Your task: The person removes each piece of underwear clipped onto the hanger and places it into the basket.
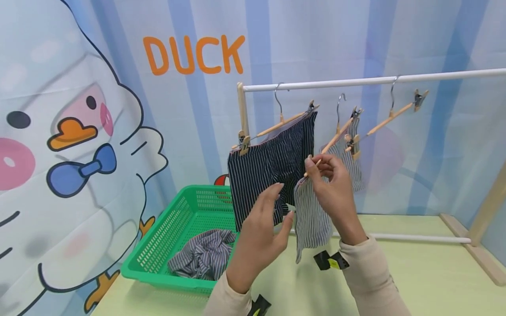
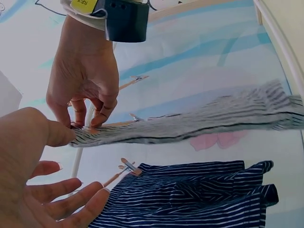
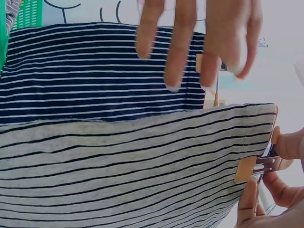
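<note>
My right hand (image 1: 336, 186) pinches the near clip (image 3: 245, 169) of a wooden hanger (image 1: 331, 144). That clip's wooden jaw lies over the waist edge of a light grey garment with dark stripes (image 1: 312, 215), which hangs down below. My left hand (image 1: 258, 228) is beside it, fingers spread and holding nothing; in the left wrist view its thumb overlaps the garment's top corner. Left of the hands, navy striped shorts (image 1: 269, 166) hang from another clip hanger (image 1: 281, 125).
A white rail (image 1: 356, 81) on a wooden stand carries the hangers, including a bare one (image 1: 389, 118) at right. On the pale green table (image 1: 415, 267), a green basket (image 1: 158, 281) contains a crumpled striped cloth (image 1: 203, 254). A duck-print curtain (image 1: 213, 109) hangs behind.
</note>
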`<action>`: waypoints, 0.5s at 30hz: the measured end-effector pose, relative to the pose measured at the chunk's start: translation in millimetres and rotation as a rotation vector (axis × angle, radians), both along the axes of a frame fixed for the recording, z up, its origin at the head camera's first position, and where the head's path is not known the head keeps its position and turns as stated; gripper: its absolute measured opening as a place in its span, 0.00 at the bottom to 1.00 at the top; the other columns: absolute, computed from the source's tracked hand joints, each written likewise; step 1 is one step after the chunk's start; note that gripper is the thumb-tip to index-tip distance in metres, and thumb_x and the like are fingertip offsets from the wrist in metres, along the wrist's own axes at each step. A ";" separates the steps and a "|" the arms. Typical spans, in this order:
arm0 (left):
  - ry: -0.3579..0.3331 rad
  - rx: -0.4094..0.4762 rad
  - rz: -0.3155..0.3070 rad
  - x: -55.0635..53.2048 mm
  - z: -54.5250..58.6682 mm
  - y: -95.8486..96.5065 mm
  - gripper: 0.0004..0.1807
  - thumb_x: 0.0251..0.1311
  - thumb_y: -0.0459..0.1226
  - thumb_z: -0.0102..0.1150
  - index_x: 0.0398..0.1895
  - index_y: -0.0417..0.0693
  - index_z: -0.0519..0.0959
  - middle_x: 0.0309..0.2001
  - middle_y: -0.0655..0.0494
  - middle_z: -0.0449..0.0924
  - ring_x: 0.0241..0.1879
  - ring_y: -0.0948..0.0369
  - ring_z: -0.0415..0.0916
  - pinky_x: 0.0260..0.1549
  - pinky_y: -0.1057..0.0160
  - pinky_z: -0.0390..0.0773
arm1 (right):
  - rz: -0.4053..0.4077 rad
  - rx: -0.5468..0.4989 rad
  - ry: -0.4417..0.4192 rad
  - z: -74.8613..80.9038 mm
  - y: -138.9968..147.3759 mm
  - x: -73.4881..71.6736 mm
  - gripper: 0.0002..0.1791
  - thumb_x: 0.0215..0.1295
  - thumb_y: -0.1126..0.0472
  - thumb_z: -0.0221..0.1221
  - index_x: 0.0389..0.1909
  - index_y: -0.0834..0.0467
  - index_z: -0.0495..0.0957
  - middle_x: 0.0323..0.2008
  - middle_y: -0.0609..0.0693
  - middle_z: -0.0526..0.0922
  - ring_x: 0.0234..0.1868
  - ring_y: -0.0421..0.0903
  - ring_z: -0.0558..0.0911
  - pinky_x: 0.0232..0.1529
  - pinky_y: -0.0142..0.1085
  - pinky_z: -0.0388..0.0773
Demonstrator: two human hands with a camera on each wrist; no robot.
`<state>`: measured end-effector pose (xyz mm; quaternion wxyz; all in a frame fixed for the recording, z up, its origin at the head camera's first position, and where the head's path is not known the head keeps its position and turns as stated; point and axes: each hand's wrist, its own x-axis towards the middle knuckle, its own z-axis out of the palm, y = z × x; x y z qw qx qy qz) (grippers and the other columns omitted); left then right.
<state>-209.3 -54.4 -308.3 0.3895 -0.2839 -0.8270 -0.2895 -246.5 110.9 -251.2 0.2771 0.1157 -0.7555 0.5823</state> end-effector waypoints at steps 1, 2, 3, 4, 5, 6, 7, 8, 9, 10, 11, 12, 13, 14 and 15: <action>-0.007 0.003 -0.005 -0.3 0.5 1.2 0.32 0.67 0.39 0.60 0.72 0.45 0.62 0.68 0.48 0.70 0.59 0.56 0.78 0.53 0.58 0.82 | 0.003 0.000 0.001 -1.4 -0.5 0.4 0.19 0.74 0.51 0.56 0.53 0.63 0.73 0.46 0.57 0.75 0.47 0.47 0.75 0.54 0.40 0.69; -0.012 0.007 -0.013 -0.7 1.0 2.3 0.33 0.68 0.39 0.60 0.73 0.45 0.62 0.68 0.48 0.70 0.59 0.56 0.78 0.53 0.58 0.81 | 0.006 0.000 0.004 -3.0 -1.1 0.9 0.19 0.74 0.51 0.56 0.53 0.63 0.73 0.46 0.57 0.75 0.46 0.47 0.75 0.54 0.40 0.69; -0.016 0.010 -0.018 -1.3 1.2 3.3 0.33 0.68 0.39 0.60 0.73 0.45 0.61 0.68 0.48 0.70 0.59 0.56 0.78 0.53 0.57 0.81 | 0.006 0.000 0.005 -4.7 -1.8 1.5 0.19 0.73 0.51 0.56 0.52 0.63 0.74 0.46 0.57 0.76 0.46 0.47 0.75 0.53 0.40 0.69; -0.018 0.014 -0.022 -1.8 1.5 4.2 0.33 0.68 0.39 0.60 0.73 0.45 0.61 0.68 0.48 0.70 0.58 0.55 0.78 0.53 0.57 0.81 | 0.006 0.002 0.004 -6.6 -2.6 2.2 0.19 0.73 0.51 0.56 0.52 0.63 0.74 0.46 0.57 0.76 0.46 0.47 0.75 0.53 0.39 0.70; -0.021 0.014 -0.022 -2.0 1.7 5.0 0.33 0.68 0.39 0.60 0.73 0.45 0.61 0.68 0.48 0.70 0.58 0.55 0.78 0.53 0.57 0.81 | 0.007 0.003 0.003 -8.8 -3.3 3.0 0.18 0.73 0.52 0.56 0.52 0.62 0.74 0.46 0.57 0.76 0.45 0.47 0.75 0.52 0.39 0.70; -0.022 0.014 -0.023 -2.3 1.8 5.5 0.33 0.68 0.40 0.60 0.73 0.45 0.61 0.67 0.47 0.70 0.58 0.55 0.78 0.53 0.57 0.82 | 0.008 0.006 0.002 -11.2 -4.0 3.7 0.18 0.73 0.52 0.56 0.52 0.62 0.74 0.46 0.57 0.76 0.45 0.46 0.75 0.52 0.39 0.70; -0.024 0.016 -0.023 -2.6 1.7 5.9 0.33 0.68 0.40 0.60 0.73 0.45 0.61 0.67 0.47 0.70 0.58 0.55 0.78 0.52 0.57 0.82 | 0.008 0.006 -0.002 -13.6 -4.8 4.4 0.18 0.73 0.52 0.56 0.52 0.62 0.74 0.46 0.58 0.76 0.45 0.46 0.75 0.52 0.38 0.70; -0.029 0.018 -0.024 -2.9 1.5 6.2 0.33 0.68 0.39 0.60 0.73 0.45 0.61 0.67 0.47 0.71 0.58 0.54 0.78 0.51 0.57 0.82 | 0.009 0.008 -0.004 -16.3 -5.6 5.0 0.17 0.73 0.52 0.56 0.52 0.62 0.74 0.46 0.58 0.77 0.45 0.46 0.75 0.52 0.38 0.70; -0.033 0.016 -0.020 -3.3 1.2 6.7 0.33 0.68 0.39 0.60 0.73 0.46 0.61 0.67 0.48 0.71 0.57 0.55 0.79 0.51 0.58 0.82 | 0.010 0.011 -0.009 -18.8 -6.0 5.5 0.17 0.73 0.53 0.57 0.51 0.62 0.74 0.47 0.58 0.76 0.45 0.46 0.75 0.52 0.37 0.69; -0.036 0.014 -0.015 -3.7 0.8 7.0 0.33 0.68 0.39 0.60 0.73 0.46 0.61 0.67 0.48 0.71 0.57 0.55 0.79 0.50 0.58 0.82 | 0.011 0.015 -0.013 -21.4 -6.5 6.0 0.17 0.73 0.53 0.57 0.51 0.62 0.74 0.47 0.57 0.76 0.45 0.46 0.75 0.52 0.36 0.69; -0.039 0.009 -0.010 -4.3 0.2 7.2 0.33 0.68 0.39 0.60 0.73 0.46 0.61 0.67 0.48 0.71 0.57 0.56 0.79 0.48 0.59 0.83 | 0.012 0.018 -0.017 -23.9 -6.8 6.2 0.17 0.73 0.53 0.57 0.51 0.63 0.74 0.48 0.57 0.76 0.46 0.46 0.75 0.52 0.35 0.69; -0.038 0.006 -0.008 -5.1 -0.4 7.5 0.34 0.67 0.39 0.61 0.73 0.46 0.61 0.66 0.48 0.72 0.56 0.56 0.79 0.48 0.59 0.83 | 0.012 0.023 -0.017 -26.2 -7.1 6.4 0.17 0.73 0.53 0.57 0.52 0.63 0.75 0.48 0.57 0.76 0.46 0.46 0.75 0.52 0.34 0.69; -0.042 -0.001 -0.004 -5.9 -0.8 7.8 0.34 0.67 0.39 0.61 0.73 0.46 0.61 0.66 0.48 0.72 0.56 0.57 0.79 0.47 0.60 0.83 | 0.011 0.028 -0.021 -28.3 -7.4 6.6 0.17 0.73 0.53 0.57 0.52 0.62 0.75 0.49 0.56 0.76 0.46 0.46 0.75 0.51 0.33 0.69; -0.041 -0.007 -0.002 -7.1 -1.6 8.0 0.34 0.67 0.39 0.61 0.73 0.46 0.60 0.65 0.48 0.73 0.56 0.57 0.79 0.47 0.60 0.83 | 0.011 0.032 -0.023 -30.4 -7.6 6.9 0.17 0.73 0.53 0.57 0.52 0.62 0.75 0.49 0.56 0.75 0.47 0.45 0.75 0.51 0.32 0.69; -0.038 -0.012 -0.001 -8.1 -2.3 8.2 0.34 0.67 0.39 0.61 0.73 0.46 0.60 0.64 0.48 0.74 0.55 0.58 0.80 0.46 0.60 0.83 | 0.009 0.037 -0.024 -32.3 -7.9 7.2 0.17 0.73 0.53 0.57 0.52 0.62 0.75 0.49 0.56 0.76 0.47 0.45 0.75 0.51 0.31 0.69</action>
